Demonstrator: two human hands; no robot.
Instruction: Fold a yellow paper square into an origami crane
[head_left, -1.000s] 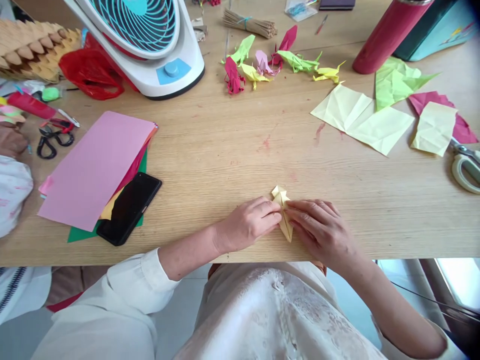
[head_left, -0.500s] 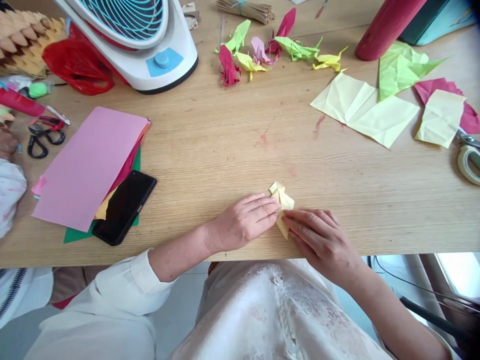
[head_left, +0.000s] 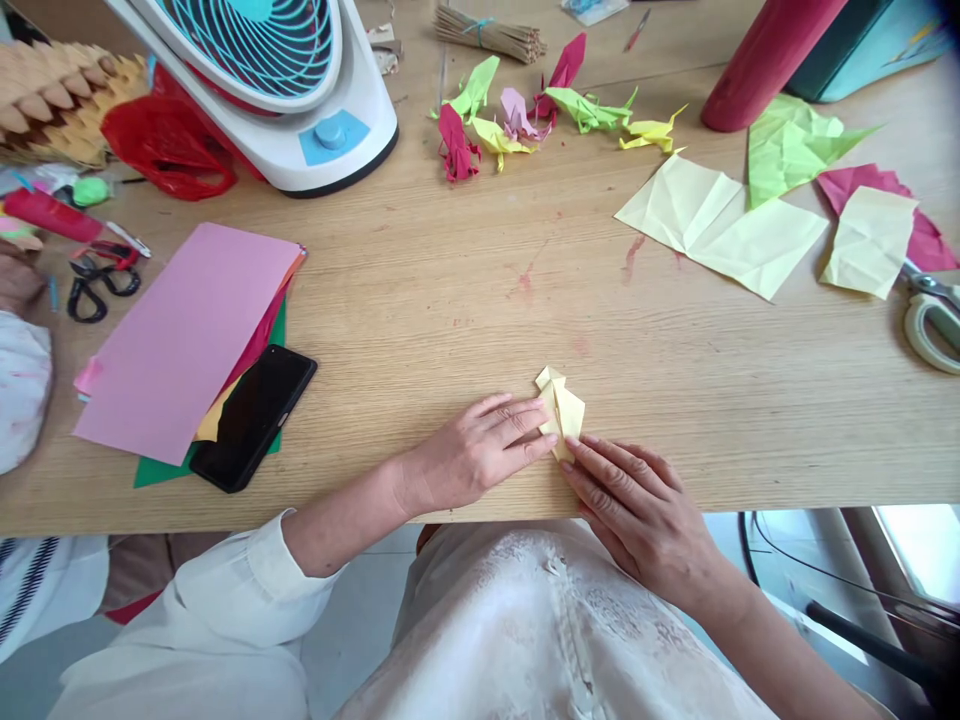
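A small folded pale yellow paper piece lies on the wooden table near its front edge. My left hand lies flat with its fingers stretched out, the fingertips pressing the paper's left side. My right hand rests at the paper's lower right with extended fingers, the fingertips touching its bottom corner. Neither hand grips the paper.
A black phone lies on a stack of coloured sheets topped by a pink sheet at left. A white fan stands at the back. Several folded paper figures, creased yellow sheets, scissors and another pair of scissors lie around.
My right hand has slid down and back toward the table's edge, uncovering more of the yellow paper. My left hand stays pressed on the paper's left side.
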